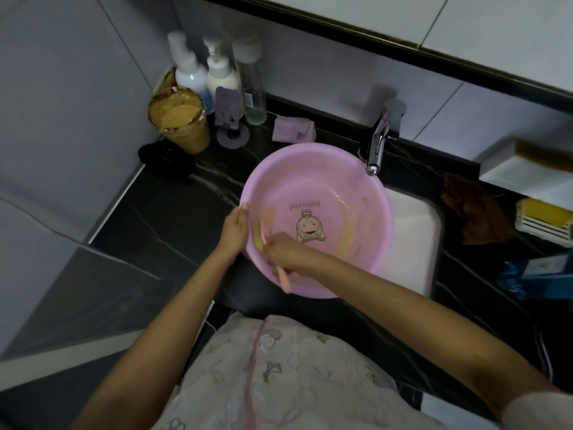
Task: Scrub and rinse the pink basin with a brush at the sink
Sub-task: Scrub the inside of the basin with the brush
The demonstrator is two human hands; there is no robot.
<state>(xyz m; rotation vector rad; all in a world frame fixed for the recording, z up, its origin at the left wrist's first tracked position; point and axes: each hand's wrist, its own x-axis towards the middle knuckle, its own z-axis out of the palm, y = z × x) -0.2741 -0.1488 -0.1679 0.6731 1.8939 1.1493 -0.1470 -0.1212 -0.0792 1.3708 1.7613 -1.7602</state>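
Note:
The round pink basin [335, 181], with a cartoon print on its bottom, sits tilted over the white sink [415, 231] below the chrome tap [379, 141]. My left hand [234, 231] grips the basin's left rim, thumb inside. My right hand [286, 251] holds a pink-handled brush [263, 234] inside the basin, its yellowish head against the left inner wall near my left hand. The handle's end sticks out past my fingers toward the near rim. Faint yellowish streaks show on the basin's inner wall.
On the black counter at the back left stand a cup of brown liquid [179, 119], several white bottles [220, 72], a purple stand [231, 119] and a purple sponge [293, 128]. A white box [524, 169], a soap dish [542, 221] and a blue pack [536, 279] lie right.

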